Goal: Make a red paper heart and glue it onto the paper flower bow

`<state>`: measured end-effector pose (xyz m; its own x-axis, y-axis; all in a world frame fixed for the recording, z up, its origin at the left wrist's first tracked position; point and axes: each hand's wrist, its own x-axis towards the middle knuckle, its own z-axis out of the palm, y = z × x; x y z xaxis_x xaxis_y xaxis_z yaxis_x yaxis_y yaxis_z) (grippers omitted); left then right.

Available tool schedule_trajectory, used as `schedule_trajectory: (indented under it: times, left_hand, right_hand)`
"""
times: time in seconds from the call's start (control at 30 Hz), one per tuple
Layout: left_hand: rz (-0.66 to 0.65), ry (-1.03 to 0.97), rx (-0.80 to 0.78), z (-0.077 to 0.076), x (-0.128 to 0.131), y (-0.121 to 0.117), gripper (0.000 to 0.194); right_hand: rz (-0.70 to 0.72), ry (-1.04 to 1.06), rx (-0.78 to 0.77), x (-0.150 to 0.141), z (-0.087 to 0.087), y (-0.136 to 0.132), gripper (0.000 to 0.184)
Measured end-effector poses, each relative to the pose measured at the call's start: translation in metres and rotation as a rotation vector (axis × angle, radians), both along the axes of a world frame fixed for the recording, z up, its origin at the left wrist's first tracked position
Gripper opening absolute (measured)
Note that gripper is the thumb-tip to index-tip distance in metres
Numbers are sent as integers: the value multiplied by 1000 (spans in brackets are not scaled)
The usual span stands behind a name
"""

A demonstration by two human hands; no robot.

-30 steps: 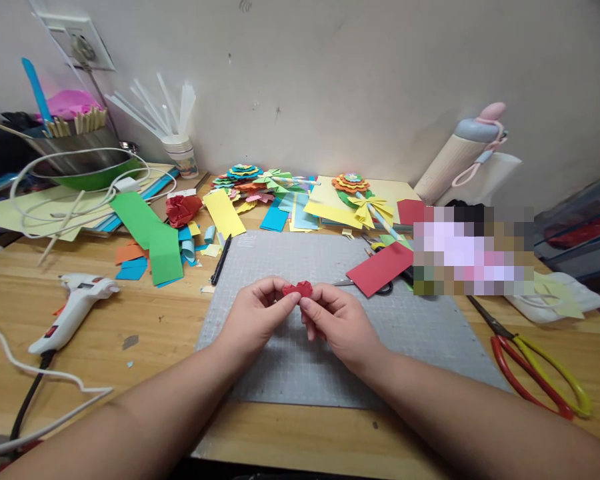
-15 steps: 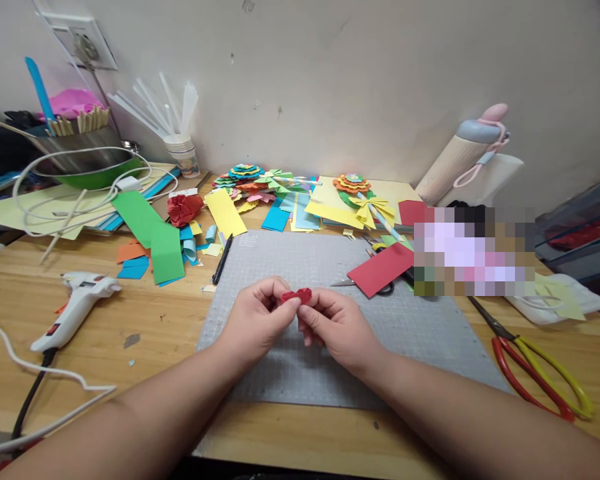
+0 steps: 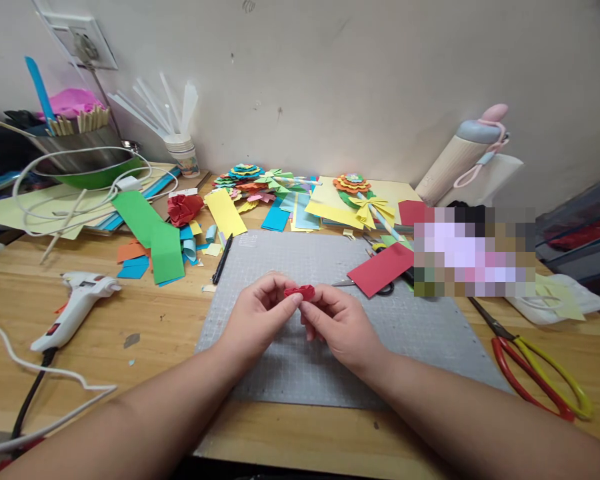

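Both my hands meet over the grey cutting mat (image 3: pixel 420 333) and pinch a small folded red paper piece (image 3: pixel 300 291). My left hand (image 3: pixel 260 317) grips its left side with thumb and fingers curled. My right hand (image 3: pixel 337 323) grips its right side the same way. The piece is held a little above the mat, and part of it is hidden by my fingertips.
A white glue gun (image 3: pixel 75 303) with its cord lies at the left. Red-and-yellow scissors (image 3: pixel 535 370) lie at the right. A red card (image 3: pixel 383 268) over black scissors, a black pen (image 3: pixel 223 260), a green strip (image 3: pixel 153 233), paper flowers (image 3: pixel 353 183) and scraps crowd the back.
The hands have barely shifted; the red piece has turned slightly between the fingertips and sits a touch higher than half a second ago.
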<state>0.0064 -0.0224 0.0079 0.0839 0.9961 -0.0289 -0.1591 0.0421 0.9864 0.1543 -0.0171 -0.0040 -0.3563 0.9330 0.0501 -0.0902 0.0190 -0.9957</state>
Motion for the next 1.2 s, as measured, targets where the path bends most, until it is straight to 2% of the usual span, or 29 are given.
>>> schedule_trajectory:
  times: [0.5, 0.57, 0.63, 0.73, 0.8, 0.9, 0.97, 1.07, 1.2]
  left_hand:
    - [7, 5, 62, 7, -2, 0, 13]
    - [-4, -26, 42, 7, -2, 0, 13]
    - [-17, -55, 23, 6, -2, 1, 12]
    - [-17, -75, 16, 5, -3, 1, 10]
    - [-45, -80, 22, 4, -4, 1, 9]
    - [-118, -93, 11, 1, -5, 1, 7]
    - [-124, -116, -29, -1, -6, 0, 21]
    - [-51, -178, -146, -3, -6, 2, 41]
    - [38, -251, -287, -2, -4, 5, 24]
  right_hand:
    - [32, 16, -12, 0, 0, -1, 15]
    - [54, 59, -95, 0, -2, 1, 12]
    - [112, 156, -258, 1, -6, 4, 11]
    - [297, 335, -587, 4, -9, 9, 24]
    - [442, 425, -743, 7, -9, 11, 31]
    - [517, 526, -783, 8, -7, 11, 24]
    - [469, 540, -708, 8, -5, 10, 21]
    - [311, 457, -556, 5, -4, 7, 22]
    - [75, 286, -425, 2, -6, 6, 24]
